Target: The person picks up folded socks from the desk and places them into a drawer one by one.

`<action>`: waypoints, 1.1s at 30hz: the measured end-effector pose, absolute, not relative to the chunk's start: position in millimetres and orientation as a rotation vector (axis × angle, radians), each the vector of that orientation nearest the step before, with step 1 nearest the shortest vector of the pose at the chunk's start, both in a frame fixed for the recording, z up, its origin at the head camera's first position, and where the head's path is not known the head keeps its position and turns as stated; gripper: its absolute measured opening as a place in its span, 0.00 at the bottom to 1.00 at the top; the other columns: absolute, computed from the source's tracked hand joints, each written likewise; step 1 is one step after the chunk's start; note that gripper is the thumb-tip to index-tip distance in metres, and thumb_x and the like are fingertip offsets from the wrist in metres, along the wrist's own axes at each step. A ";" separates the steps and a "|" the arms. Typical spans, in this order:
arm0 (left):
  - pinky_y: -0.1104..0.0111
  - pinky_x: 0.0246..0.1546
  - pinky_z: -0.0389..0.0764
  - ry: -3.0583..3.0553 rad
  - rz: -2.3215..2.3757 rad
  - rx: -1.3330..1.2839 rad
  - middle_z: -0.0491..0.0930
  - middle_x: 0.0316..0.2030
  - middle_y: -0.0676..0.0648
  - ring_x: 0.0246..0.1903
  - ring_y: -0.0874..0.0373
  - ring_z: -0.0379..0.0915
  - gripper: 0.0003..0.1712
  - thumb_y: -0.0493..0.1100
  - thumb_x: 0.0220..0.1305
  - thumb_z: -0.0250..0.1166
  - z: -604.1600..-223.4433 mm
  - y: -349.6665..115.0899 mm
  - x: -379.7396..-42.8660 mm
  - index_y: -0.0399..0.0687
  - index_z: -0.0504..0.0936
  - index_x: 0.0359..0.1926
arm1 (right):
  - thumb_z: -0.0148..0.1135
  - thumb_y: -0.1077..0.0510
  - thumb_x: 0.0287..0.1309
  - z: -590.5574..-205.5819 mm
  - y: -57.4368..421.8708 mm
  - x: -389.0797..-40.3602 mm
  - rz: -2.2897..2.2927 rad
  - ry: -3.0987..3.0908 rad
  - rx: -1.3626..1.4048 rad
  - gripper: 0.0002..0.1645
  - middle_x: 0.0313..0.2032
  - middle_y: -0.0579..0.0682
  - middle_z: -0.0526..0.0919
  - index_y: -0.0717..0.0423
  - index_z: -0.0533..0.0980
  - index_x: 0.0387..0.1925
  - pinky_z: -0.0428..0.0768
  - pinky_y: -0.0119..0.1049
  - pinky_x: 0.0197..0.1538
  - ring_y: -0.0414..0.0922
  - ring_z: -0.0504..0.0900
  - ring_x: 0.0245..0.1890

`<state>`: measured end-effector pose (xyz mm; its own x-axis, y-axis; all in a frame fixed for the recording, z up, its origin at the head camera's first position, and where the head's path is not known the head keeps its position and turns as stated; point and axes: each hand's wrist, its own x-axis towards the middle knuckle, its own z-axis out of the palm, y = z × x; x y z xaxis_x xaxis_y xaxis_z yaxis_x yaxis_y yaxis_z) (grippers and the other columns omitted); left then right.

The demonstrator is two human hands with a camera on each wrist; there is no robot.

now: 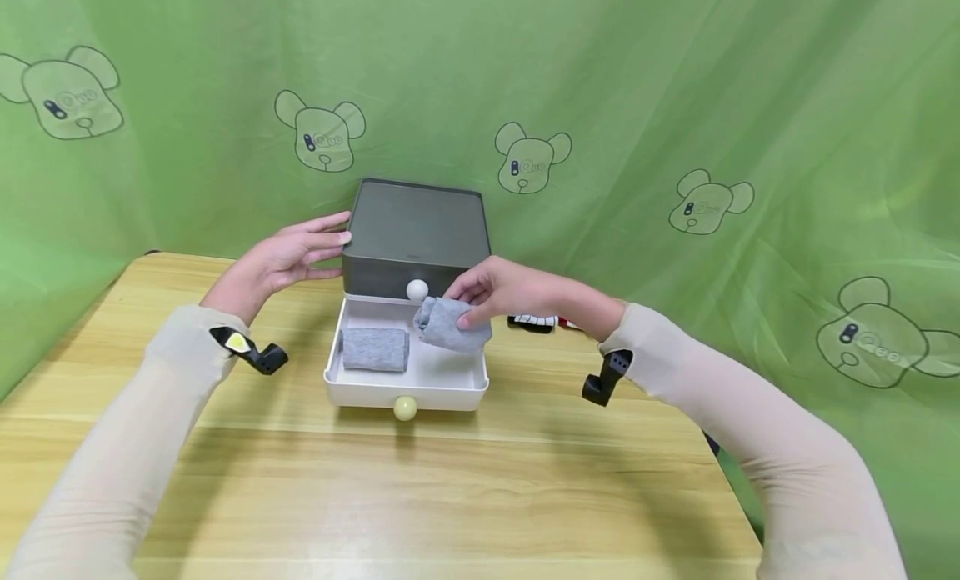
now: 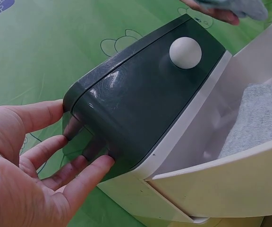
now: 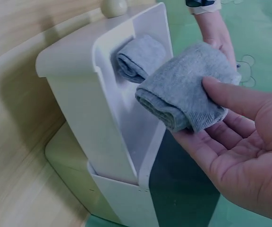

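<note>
A folded grey cloth (image 3: 185,87), perhaps a rolled sock, is pinched between the thumb and fingers of my right hand (image 1: 517,287) above the right half of a pulled-out white drawer (image 1: 442,388). Inside that drawer, on the left, lies another folded grey cloth (image 1: 375,350). The drawer belongs to a small box with a dark grey upper part (image 1: 420,222) and a white knob (image 2: 185,53). With its fingers spread straight, my left hand (image 1: 277,259) touches the left side of the dark upper part.
A pale yellow knob (image 1: 405,408) sits on the drawer's front. Behind the box hangs a green curtain (image 1: 615,80) with bear drawings. On the wooden table (image 1: 420,497), black, white and red items (image 1: 534,322) lie partly hidden behind my right hand.
</note>
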<state>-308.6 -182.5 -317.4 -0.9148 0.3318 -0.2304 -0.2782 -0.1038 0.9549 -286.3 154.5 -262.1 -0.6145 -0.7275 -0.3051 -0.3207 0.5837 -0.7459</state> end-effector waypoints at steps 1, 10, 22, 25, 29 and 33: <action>0.47 0.79 0.58 1.776 2.068 0.061 0.52 0.79 0.42 0.79 0.47 0.49 0.41 0.41 0.76 0.57 -317.6 -182.7 -308.7 0.56 0.48 0.82 | 0.71 0.69 0.58 -263.9 153.5 -286.7 -0.863 2.207 -0.828 0.21 0.46 0.53 0.89 0.61 0.82 0.54 0.87 0.37 0.54 0.44 0.85 0.46; 0.49 0.79 0.59 1.797 2.051 0.069 0.70 0.68 0.51 0.61 0.60 0.73 0.42 0.42 0.76 0.59 -319.1 -184.6 -309.2 0.57 0.48 0.82 | 0.72 0.68 0.56 -286.6 138.1 -289.6 -0.762 2.227 -0.863 0.19 0.42 0.54 0.88 0.64 0.82 0.51 0.86 0.32 0.51 0.42 0.84 0.42; 0.47 0.79 0.56 1.779 2.060 0.051 0.48 0.81 0.42 0.81 0.46 0.44 0.41 0.41 0.77 0.56 -315.6 -182.1 -310.8 0.57 0.47 0.82 | 0.72 0.65 0.59 -291.5 128.8 -291.4 -0.536 2.297 -0.826 0.15 0.40 0.51 0.88 0.62 0.84 0.48 0.82 0.28 0.44 0.39 0.80 0.39; 0.46 0.80 0.55 1.778 2.058 0.047 0.47 0.81 0.42 0.81 0.45 0.43 0.41 0.41 0.77 0.56 -314.9 -182.0 -310.3 0.57 0.47 0.82 | 0.72 0.64 0.59 -293.4 127.1 -293.2 -0.511 2.300 -0.818 0.15 0.41 0.52 0.88 0.62 0.84 0.49 0.82 0.28 0.45 0.39 0.80 0.40; 0.46 0.80 0.54 1.774 2.056 0.048 0.46 0.81 0.42 0.81 0.45 0.42 0.41 0.41 0.77 0.57 -315.0 -182.4 -309.3 0.57 0.46 0.82 | 0.72 0.65 0.58 -299.3 124.7 -295.2 -0.479 2.294 -0.855 0.14 0.38 0.50 0.86 0.64 0.84 0.47 0.79 0.26 0.42 0.39 0.78 0.38; 0.46 0.80 0.54 1.776 2.050 0.050 0.44 0.82 0.43 0.81 0.46 0.41 0.41 0.41 0.77 0.56 -315.0 -181.8 -310.0 0.57 0.46 0.82 | 0.72 0.66 0.57 -305.5 122.2 -295.8 -0.459 2.282 -0.897 0.11 0.32 0.46 0.82 0.64 0.84 0.43 0.76 0.25 0.39 0.37 0.75 0.34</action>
